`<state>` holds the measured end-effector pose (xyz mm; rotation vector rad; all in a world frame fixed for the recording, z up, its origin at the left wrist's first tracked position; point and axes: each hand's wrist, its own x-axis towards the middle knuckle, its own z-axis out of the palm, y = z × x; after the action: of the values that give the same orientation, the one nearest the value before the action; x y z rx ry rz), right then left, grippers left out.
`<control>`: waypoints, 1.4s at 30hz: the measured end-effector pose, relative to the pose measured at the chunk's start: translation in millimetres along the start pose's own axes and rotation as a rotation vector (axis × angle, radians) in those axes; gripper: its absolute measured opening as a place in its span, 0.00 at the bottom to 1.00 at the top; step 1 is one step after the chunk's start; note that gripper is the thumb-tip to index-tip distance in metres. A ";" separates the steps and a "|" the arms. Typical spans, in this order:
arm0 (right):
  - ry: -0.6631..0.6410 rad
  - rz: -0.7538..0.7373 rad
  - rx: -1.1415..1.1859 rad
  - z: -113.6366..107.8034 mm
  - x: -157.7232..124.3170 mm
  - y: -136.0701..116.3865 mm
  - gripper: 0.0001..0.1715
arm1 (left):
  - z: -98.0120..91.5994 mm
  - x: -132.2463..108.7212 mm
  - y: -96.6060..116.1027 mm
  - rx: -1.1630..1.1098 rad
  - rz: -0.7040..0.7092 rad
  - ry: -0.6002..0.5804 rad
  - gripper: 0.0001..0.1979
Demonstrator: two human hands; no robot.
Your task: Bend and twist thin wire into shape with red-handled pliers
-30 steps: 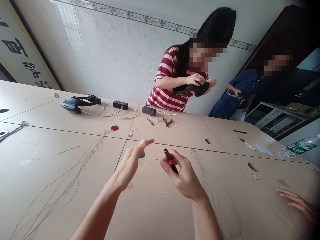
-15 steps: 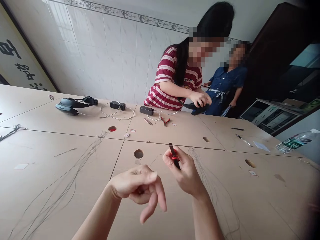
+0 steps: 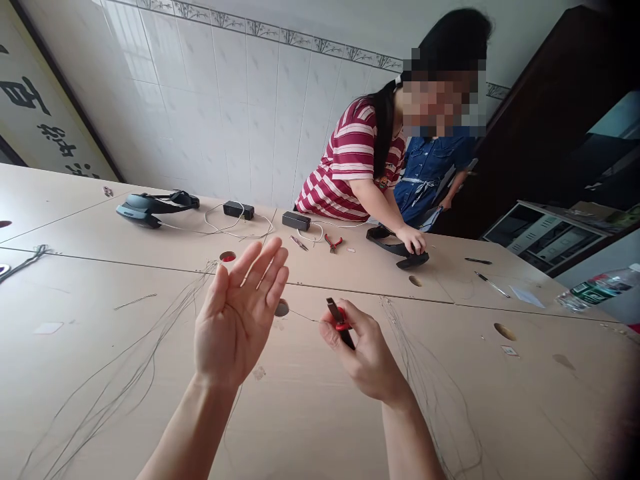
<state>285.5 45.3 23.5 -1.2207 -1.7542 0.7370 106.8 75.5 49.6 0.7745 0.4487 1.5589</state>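
Left hand [image 3: 240,313] is hovering open, palm up, empty. Right hand [image 3: 367,357] is gripping red-handled cutters [image 3: 340,322] above the table [image 3: 300,420], with a thin wire [image 3: 300,315] running to them. Likely mid-cutting; the next move is calling for the free hand to steady that wire.

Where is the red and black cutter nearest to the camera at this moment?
In the head view, near the centre, the cutter is gripped in the right hand above the table, just right of a round hole and the open left hand.
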 end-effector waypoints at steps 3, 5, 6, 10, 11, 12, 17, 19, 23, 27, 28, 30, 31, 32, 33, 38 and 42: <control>-0.018 -0.002 0.003 0.0 -0.4 -1.1 0.12 | -6.5 4.2 -9.0 0.069 0.068 0.017 0.20; -0.022 -0.006 0.001 -0.6 -0.8 -1.0 0.12 | -10.6 7.2 -15.6 0.124 0.095 0.048 0.20; -0.023 -0.010 0.000 -0.9 -1.0 -1.0 0.12 | -12.4 8.8 -19.1 0.152 0.098 0.063 0.20; -0.016 -0.029 -0.005 -1.9 -1.7 -2.2 0.11 | -18.7 12.6 -33.2 0.268 0.003 0.066 0.20; -0.012 -0.037 -0.005 -2.2 -1.8 -2.8 0.11 | -20.0 12.5 -35.9 0.302 -0.053 0.034 0.21; -0.005 -0.044 -0.006 -2.4 -1.9 -3.3 0.11 | -21.0 11.8 -38.1 0.338 -0.120 -0.014 0.21; 0.051 -0.065 0.014 -3.6 -1.7 -2.2 0.11 | -19.5 4.0 -37.9 0.485 -0.447 -0.405 0.22; 0.071 -0.065 0.030 -4.0 -1.2 0.0 0.11 | -17.6 1.5 -34.4 0.509 -0.527 -0.526 0.24; 0.113 -0.077 0.029 -5.6 -0.7 4.0 0.11 | -17.9 0.5 -25.7 0.497 -0.649 -0.639 0.28; 0.117 -0.084 0.022 -7.0 -0.8 4.4 0.11 | -22.6 1.8 -18.4 0.480 -0.770 -0.781 0.28; 0.112 -0.085 0.023 -7.0 -0.9 4.2 0.11 | -23.7 2.0 -17.2 0.479 -0.798 -0.829 0.28; 0.101 -0.085 0.027 -6.7 -0.8 4.2 0.10 | -25.1 2.1 -15.7 0.461 -0.834 -0.925 0.28; 0.099 -0.085 0.028 -6.5 -0.6 4.4 0.10 | -25.4 2.0 -15.2 0.441 -0.833 -0.970 0.28; 0.099 -0.085 0.028 -6.2 -0.3 4.7 0.10 | -25.3 1.8 -15.0 0.415 -0.823 -1.015 0.28; 0.104 -0.084 0.028 -5.8 0.2 5.2 0.10 | -25.1 1.4 -14.9 0.379 -0.808 -1.056 0.27; 0.118 -0.060 0.026 -4.3 2.4 8.3 0.11 | -22.9 -5.1 -15.3 0.081 -0.732 -1.142 0.26; 0.104 -0.043 0.036 -2.6 1.3 7.5 0.11 | -18.2 -14.8 -10.1 -0.203 -0.530 -0.942 0.26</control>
<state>290.8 49.1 18.9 -1.1736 -1.6699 0.6651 101.3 65.3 26.8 1.0251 -0.1973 0.6164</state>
